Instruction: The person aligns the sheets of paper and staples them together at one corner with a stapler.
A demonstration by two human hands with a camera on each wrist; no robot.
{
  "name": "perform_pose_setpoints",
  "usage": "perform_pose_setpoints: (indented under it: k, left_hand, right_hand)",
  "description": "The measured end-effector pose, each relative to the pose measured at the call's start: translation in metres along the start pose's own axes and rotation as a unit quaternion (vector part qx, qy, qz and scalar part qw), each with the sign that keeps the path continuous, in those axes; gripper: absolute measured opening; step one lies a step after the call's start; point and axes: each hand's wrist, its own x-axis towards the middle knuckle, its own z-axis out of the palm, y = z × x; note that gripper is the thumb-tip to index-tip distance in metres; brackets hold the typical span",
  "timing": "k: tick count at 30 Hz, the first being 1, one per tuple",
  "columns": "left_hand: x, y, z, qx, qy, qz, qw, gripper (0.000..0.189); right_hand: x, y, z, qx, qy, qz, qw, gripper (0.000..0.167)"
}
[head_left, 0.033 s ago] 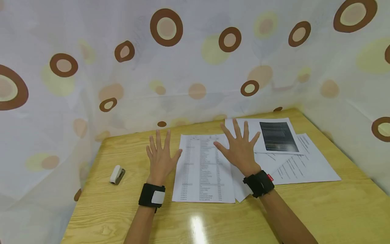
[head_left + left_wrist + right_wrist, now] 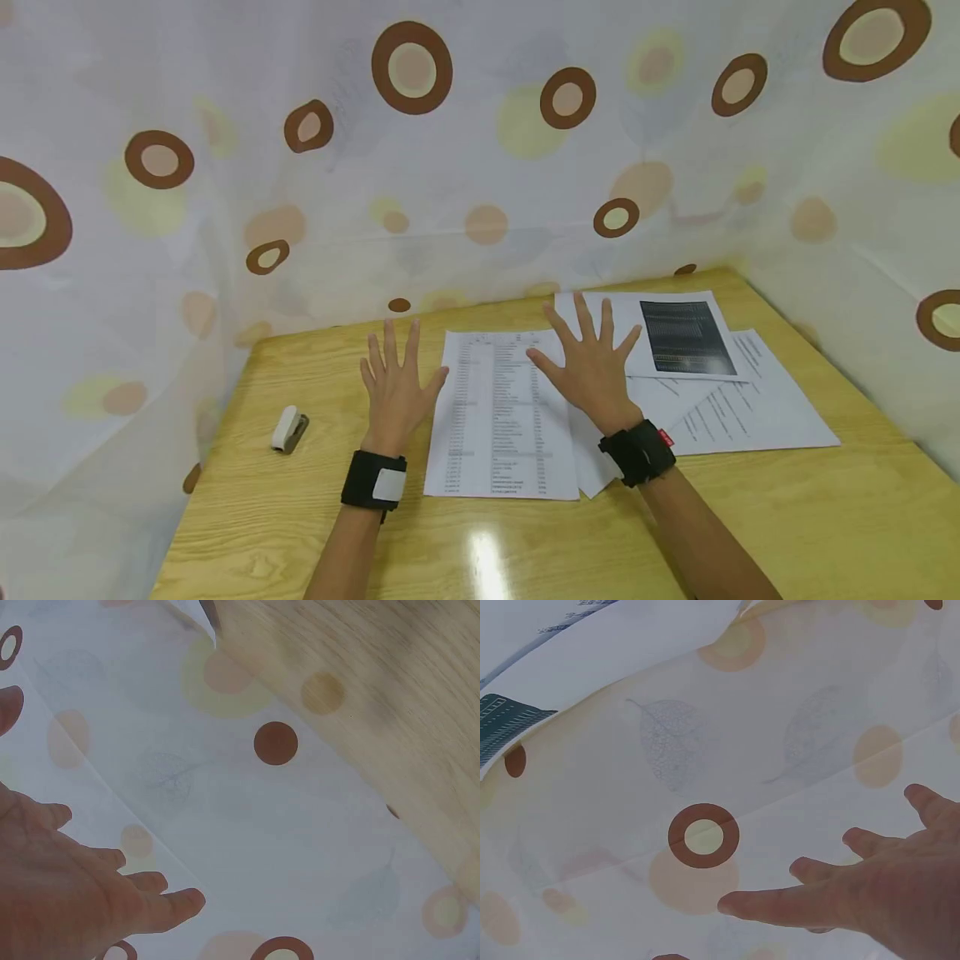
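Note:
Both hands are held up in the head view with fingers straight and spread, and neither holds anything. My left hand [image 2: 393, 404] is just left of a printed sheet [image 2: 480, 417] covered in columns of text. My right hand [image 2: 596, 375] appears over that sheet's right side and the papers beyond it. Farther left on the table lies a small white and grey stapler [image 2: 289, 430]. In the left wrist view the left hand [image 2: 82, 885] shows against the patterned cloth. The right wrist view has the right hand [image 2: 885, 877] with fingers extended, also against cloth.
At the right, a sheet with a dark printed block [image 2: 600, 304] overlaps more printed pages [image 2: 780, 408]. The wooden table [image 2: 247, 517] is bordered at the back and sides by a hanging cloth [image 2: 450, 167] with brown rings. Each wrist wears a black band [image 2: 363, 479].

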Motion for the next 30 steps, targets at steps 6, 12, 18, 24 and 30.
perform_pose_setpoints:
  k: [6,12,18,24,30]
  left_hand:
    - [0.001,0.003,-0.002,-0.021,0.004,-0.005,0.9998,0.081]
    - [-0.014,0.013,0.018,-0.069,-0.085,-0.040,0.9932,0.071]
    - [-0.024,0.012,0.029,-0.068,-0.104,-0.066,0.9900,0.069]
    - [-0.023,0.012,0.021,-0.057,-0.098,-0.069,0.9911,0.060]
    - [-0.019,0.011,0.014,-0.061,-0.092,-0.077,0.9909,0.046]
  right_hand:
    - [0.004,-0.002,-0.005,0.011,-0.015,0.010,0.9998,0.071]
    - [-0.020,0.007,-0.003,0.030,-0.133,0.104,0.9851,0.061]
    - [-0.031,0.010,0.011,0.034,-0.211,0.135,0.9676,0.061]
    - [-0.023,0.012,0.017,0.054,-0.258,0.151,0.9526,0.057]
    - [-0.011,0.010,0.011,0.089,-0.288,0.171,0.9380,0.036]
